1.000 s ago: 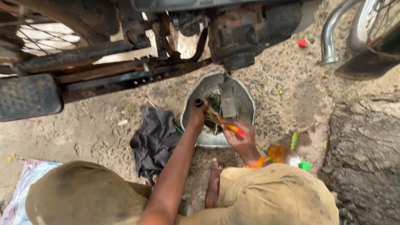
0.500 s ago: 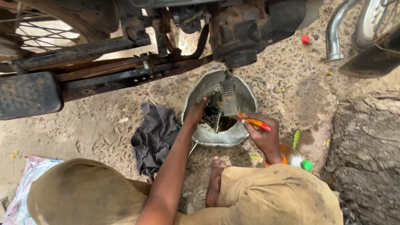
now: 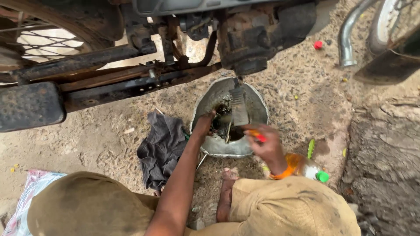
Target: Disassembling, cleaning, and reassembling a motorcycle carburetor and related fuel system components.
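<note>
Left hand (image 3: 204,124) dips into the metal basin (image 3: 258,109) (grip hidden); right hand (image 3: 267,144) clasps an orange-handled brush (image 3: 239,109); cleaning appears midway.

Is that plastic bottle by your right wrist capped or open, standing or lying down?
Capped and lying down: the orange plastic bottle lies on its side on the ground behind the right hand, green cap on.
</note>
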